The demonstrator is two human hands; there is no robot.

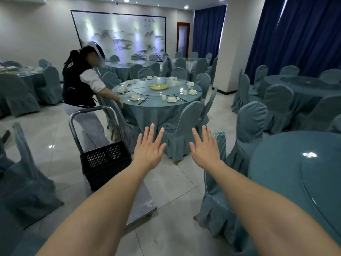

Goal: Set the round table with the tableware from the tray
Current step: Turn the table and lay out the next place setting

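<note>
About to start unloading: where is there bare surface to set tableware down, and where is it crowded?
The near round table at right shows bare cloth and glass beside the chair. The far table is crowded: place settings ring its rim, leaving only the glass turntable around the yellow centrepiece. Both the left hand and right hand hold nothing.

Two bare arms are stretched forward, the left hand (149, 148) beside the right hand (206, 148), both held above the floor with fingers spread. Beyond them a round table (156, 108) is ringed by covered chairs (181, 132), with bowls, cups and chopsticks laid on it. A cart (108, 137) bearing a basket (105, 163) is placed left of the hands. Behind the cart, a person (81, 84) is bent at the table's left edge. Another table (302, 174) lies at the right.
</note>
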